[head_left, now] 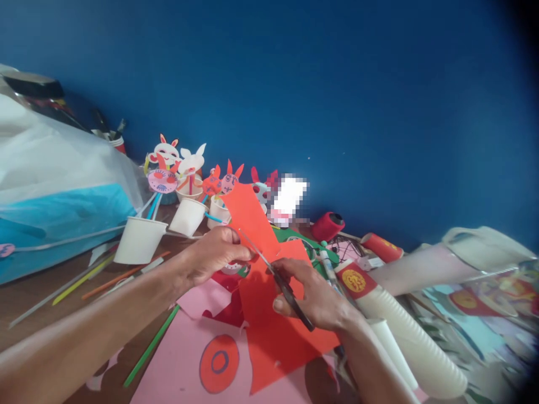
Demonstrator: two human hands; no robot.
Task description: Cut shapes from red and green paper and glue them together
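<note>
My left hand pinches the left edge of a bright orange-red piece of paper, held up off the table. Black-handled scissors are in my right hand, their blades pointing up and left across the paper, close to my left fingers. Below the blades hangs more orange-red paper; whether it joins the upper piece I cannot tell. Underneath lies a pink sheet, and on it an orange disc with a blue ring drawn inside. Dark red paper scraps lie behind it.
White paper cups and animal-face cutouts on sticks stand along the back. Stacked cups lie at the right, near a red thread spool. Colored strips and a plastic bag are on the left.
</note>
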